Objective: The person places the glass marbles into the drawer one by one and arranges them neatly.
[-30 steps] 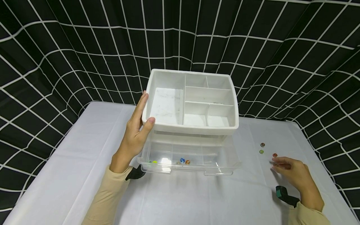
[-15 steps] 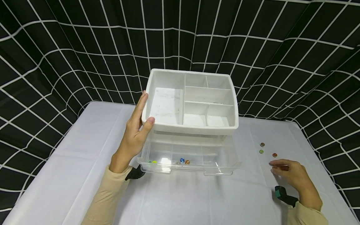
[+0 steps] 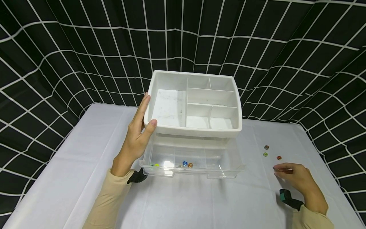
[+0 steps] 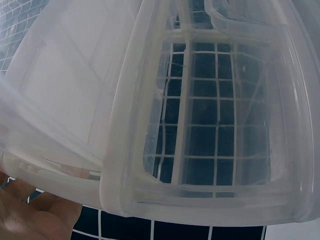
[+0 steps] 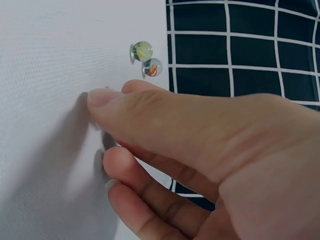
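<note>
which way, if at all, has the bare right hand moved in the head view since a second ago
Yes, slightly: the bare right hand has shifted left, its fingertips slightly lower in the picture, judged against the small round red marble.

1. White-clothed table (image 3: 234, 203).
2. White desk organizer (image 3: 197, 131) stands on it, clear drawer (image 3: 213, 157) pulled out.
3. Right of that, near one another: brownish marble (image 3: 267, 147), green marble (image 3: 265, 154), red-orange marble (image 3: 279, 158).

The organizer tray (image 3: 197, 131) at centre is smooth, opaque plastic, the drawer (image 3: 194, 152) below it clear glossy plastic, the marbles (image 3: 265, 154) at right shiny and glass-like, the tablecloth (image 3: 77, 165) matt fabric, the backdrop (image 3: 188, 19) up top dull cloth.
</note>
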### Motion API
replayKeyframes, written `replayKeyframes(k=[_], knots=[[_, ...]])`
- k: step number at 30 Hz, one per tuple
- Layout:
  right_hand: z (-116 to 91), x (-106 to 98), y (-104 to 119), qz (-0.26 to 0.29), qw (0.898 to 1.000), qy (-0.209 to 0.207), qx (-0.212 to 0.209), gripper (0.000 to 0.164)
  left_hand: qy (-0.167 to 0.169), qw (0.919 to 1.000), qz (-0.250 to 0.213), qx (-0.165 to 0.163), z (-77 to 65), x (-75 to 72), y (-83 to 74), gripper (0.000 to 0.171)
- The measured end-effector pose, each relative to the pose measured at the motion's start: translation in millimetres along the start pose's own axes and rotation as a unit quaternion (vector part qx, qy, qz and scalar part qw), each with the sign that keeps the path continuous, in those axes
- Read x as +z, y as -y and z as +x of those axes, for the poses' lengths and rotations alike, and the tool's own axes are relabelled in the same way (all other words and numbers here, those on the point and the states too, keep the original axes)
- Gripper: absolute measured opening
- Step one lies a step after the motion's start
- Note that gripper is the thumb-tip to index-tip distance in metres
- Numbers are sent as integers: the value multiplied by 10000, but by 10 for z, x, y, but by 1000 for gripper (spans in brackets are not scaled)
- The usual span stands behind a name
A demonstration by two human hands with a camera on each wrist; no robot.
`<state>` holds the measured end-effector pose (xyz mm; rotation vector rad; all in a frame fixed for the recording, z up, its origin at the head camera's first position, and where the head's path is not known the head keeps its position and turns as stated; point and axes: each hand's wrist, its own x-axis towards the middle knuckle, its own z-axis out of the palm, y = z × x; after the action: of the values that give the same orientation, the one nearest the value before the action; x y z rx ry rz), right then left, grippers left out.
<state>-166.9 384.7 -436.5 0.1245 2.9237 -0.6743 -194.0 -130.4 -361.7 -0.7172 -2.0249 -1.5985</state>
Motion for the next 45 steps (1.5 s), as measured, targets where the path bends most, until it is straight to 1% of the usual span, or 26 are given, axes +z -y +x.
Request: replayKeyframes(k=[7,17,24,32,36,41,45], knots=[[-1,-6,60,42,10000,-18,64,31,2,10000,-20,6,0,2,0,67],[-2,-15,138,-2,9999,-117,-45,30,-12,10000,16,25,3,1,-7,66],[-22,-44,228,6,9998,-113,-147,31,-9,10000,-3,17,5,1,-13,66],[-61,-40,365,-8,9970,-311,-708,24,10,10000,49,7,10,-3,-8,66],[-71,-29,427,18,9959,-364,-832,22,32,10000,46,-10,11,-2,-8,66],[-95,-17,500,41,9920,-639,-1086,18,51,10000,39,-51,10,0,-8,66],[-105,-20,556,41,9891,-806,-1234,17,36,10000,56,-22,7,-6,-10,66]])
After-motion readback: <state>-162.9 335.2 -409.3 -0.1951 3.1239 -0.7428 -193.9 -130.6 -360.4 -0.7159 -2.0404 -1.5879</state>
